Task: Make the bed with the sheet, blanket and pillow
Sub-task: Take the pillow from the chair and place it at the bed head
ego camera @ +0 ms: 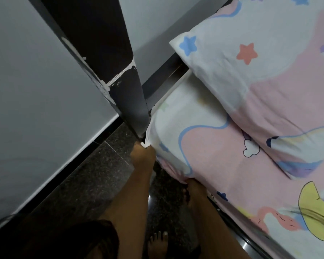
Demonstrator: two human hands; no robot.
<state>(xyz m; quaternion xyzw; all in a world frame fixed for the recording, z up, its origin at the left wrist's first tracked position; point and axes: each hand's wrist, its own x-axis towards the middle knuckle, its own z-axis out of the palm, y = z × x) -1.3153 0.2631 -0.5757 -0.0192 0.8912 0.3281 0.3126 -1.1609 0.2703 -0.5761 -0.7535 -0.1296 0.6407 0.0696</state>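
A pink and white sheet [219, 146] printed with clouds, stars and unicorns covers the mattress at the right. A pillow [260, 68] in the same print lies at the head end. My left hand [141, 152] pinches the white corner of the sheet beside the foot of the dark bedpost. My right hand [192, 186] reaches under the mattress edge, its fingers hidden beneath the sheet. No blanket is in view.
A dark bedpost [120, 81] rises at the bed's corner, close to a grey wall [36, 90]. A narrow strip of dark speckled floor [94, 174] runs between wall and bed. My bare foot [158, 242] stands there. A metal bed rail [251, 232] lines the side.
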